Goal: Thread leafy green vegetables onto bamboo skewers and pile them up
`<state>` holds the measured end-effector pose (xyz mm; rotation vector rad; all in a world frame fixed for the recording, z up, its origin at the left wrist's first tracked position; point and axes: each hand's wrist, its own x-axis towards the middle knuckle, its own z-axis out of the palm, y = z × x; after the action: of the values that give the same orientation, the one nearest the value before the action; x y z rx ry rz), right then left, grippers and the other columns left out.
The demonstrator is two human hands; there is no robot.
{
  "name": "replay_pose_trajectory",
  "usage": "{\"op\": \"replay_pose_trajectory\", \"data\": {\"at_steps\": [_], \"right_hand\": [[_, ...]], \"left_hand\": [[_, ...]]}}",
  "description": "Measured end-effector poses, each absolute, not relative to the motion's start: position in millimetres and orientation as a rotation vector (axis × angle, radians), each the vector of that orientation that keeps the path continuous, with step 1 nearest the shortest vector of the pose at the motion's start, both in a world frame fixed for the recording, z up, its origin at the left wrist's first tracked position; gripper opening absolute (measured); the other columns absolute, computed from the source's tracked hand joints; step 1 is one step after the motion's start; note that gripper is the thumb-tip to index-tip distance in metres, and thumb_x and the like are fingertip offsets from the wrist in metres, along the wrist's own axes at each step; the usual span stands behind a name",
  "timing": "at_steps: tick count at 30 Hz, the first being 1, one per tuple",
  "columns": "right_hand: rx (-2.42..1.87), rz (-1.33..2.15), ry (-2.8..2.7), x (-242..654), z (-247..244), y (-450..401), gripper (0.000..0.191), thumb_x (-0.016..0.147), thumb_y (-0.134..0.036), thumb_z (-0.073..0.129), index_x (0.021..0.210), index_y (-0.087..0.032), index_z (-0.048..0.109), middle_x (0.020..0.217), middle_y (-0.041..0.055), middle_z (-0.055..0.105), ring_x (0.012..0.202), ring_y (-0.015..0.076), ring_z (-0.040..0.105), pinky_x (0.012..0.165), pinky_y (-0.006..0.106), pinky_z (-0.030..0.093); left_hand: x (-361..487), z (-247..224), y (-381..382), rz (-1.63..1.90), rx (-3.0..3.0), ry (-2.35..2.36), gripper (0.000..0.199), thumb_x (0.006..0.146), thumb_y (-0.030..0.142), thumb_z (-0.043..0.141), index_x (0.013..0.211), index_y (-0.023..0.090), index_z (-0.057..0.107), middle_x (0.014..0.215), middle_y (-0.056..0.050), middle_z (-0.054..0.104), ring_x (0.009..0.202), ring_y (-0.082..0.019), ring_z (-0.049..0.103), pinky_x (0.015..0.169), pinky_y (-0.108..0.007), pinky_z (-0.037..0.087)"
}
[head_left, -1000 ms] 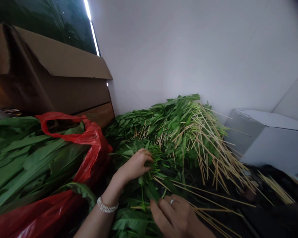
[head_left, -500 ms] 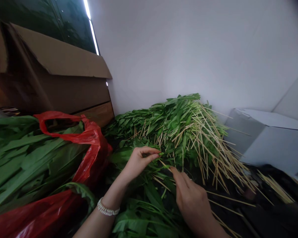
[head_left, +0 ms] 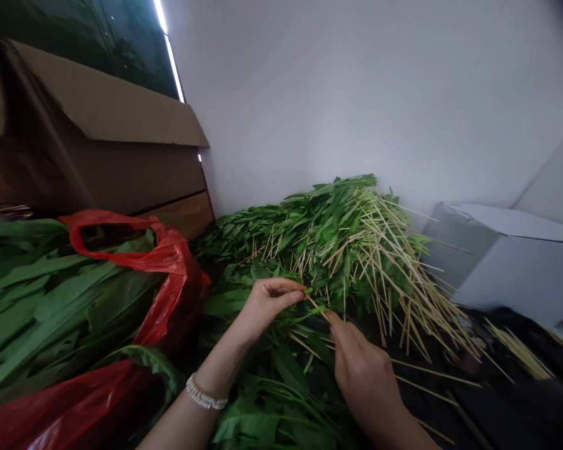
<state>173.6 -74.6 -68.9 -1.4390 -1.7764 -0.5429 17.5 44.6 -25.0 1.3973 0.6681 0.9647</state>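
My left hand [head_left: 271, 304], with a beaded bracelet on the wrist, pinches a small green leaf stem [head_left: 308, 291] between thumb and fingers. My right hand [head_left: 362, 365] is closed around a thin wooden skewer [head_left: 312, 300]. Its tip meets the stem at my left fingertips; whether it has gone through I cannot tell. Another green piece [head_left: 317, 310] sits on or against the skewer just ahead of my right fingers. Below both hands lie loose long green leaves [head_left: 276, 406]. Behind them rises a heap of leaves [head_left: 304, 219] with many skewers [head_left: 403, 275] sticking out to the right.
On the left, a red plastic bag [head_left: 169, 275] holds large green leaves [head_left: 65, 312]. An open cardboard box [head_left: 136, 169] stands behind it. A white box [head_left: 520, 269] is at the right, with loose skewers [head_left: 520, 350] in front of it. A pale wall [head_left: 356, 94] closes the back.
The skewer in my right hand has come up to the stem at my left fingertips; a small gap showed there before. My left hand has hardly moved.
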Motion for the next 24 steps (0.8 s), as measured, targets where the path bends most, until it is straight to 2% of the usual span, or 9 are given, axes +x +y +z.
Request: {"op": "replay_pose_trajectory", "data": {"at_steps": [8, 24], "right_hand": [[-1.469, -0.528, -1.795, 173.3, -67.5, -75.5, 0.036, 0.092, -0.009, 0.032, 0.118, -0.008, 0.055, 0.079, 0.0072, 0.066, 0.067, 0.0155, 0.066, 0.059, 0.023, 0.052], [-1.489, -0.454, -1.764, 172.5, -76.8, -72.6, 0.034, 0.093, -0.011, 0.032, 0.118, -0.011, 0.056, 0.087, 0.0089, 0.068, 0.073, 0.0169, 0.068, 0.065, 0.025, 0.054]], "left_hand": [[18.8, -25.0, 44.5, 0.975, 1.452, 0.693, 0.020, 0.063, 0.026, 0.081, 0.079, 0.015, 0.075, 0.077, -0.004, 0.076, 0.071, -0.015, 0.068, 0.073, -0.024, 0.053], [21.2, -30.8, 45.6, 0.970, 1.489, 0.676, 0.019, 0.060, 0.023, 0.082, 0.075, 0.014, 0.074, 0.073, -0.003, 0.074, 0.067, -0.013, 0.066, 0.067, -0.022, 0.051]]}}
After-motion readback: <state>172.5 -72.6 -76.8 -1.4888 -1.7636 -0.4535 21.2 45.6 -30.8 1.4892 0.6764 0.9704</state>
